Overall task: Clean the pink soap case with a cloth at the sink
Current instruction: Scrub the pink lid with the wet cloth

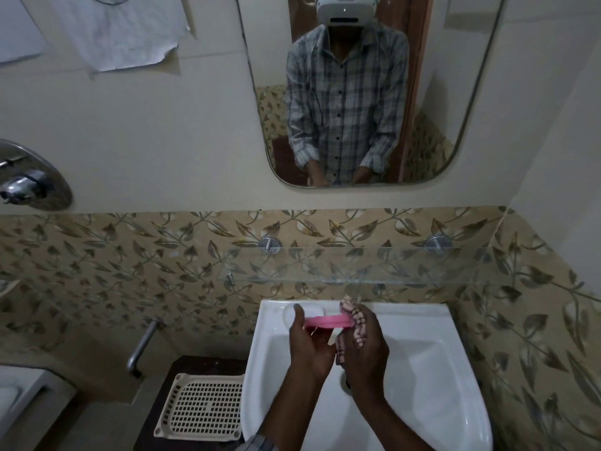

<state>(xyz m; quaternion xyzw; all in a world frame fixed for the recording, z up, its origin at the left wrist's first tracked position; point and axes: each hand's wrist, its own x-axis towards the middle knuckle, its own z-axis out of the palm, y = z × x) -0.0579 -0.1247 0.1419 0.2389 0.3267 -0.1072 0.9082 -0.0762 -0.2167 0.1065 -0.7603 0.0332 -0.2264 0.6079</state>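
Over the white sink (422,369) I hold the pink soap case (327,320) edge-on, roughly level. My left hand (309,348) grips its left end, thumb on top and fingers underneath. My right hand (366,346) is closed on a pink and white checked cloth (353,322), which is bunched around the case's right end. Part of the cloth hangs below between the two hands. The drain is mostly hidden behind my right wrist.
A glass shelf (354,265) juts out from the tiled wall just above the sink. A cream perforated tray (203,408) lies on a dark stand to the left. A chrome pipe (143,343) and a wall valve (29,182) are further left. A mirror (357,92) hangs above.
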